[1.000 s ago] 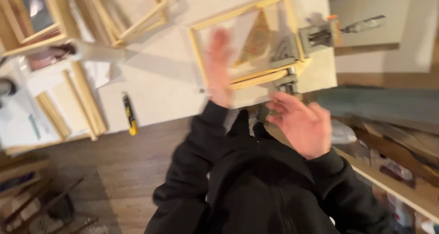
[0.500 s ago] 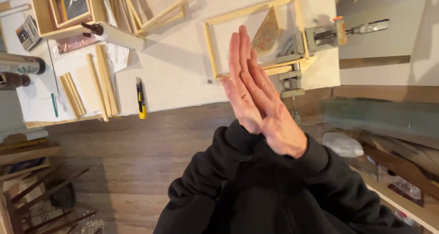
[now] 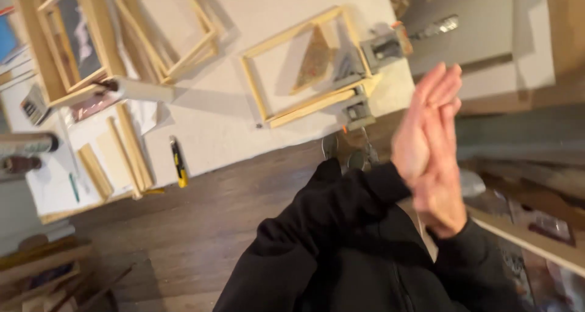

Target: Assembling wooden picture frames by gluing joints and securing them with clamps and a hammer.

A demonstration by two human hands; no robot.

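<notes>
Left hand (image 3: pixel 420 135) and right hand (image 3: pixel 443 184) pressed palm to palm, empty, right of clamped wooden frame (image 3: pixel 304 65).

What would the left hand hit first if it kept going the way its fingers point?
Probably nothing close. The left hand, pressed flat against the right hand, points up-right toward the grey board beyond the corner clamp. Height above the table is unclear.

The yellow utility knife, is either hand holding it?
No, the yellow utility knife lies on the white table, while the left hand and right hand are pressed together, away from it.
</notes>
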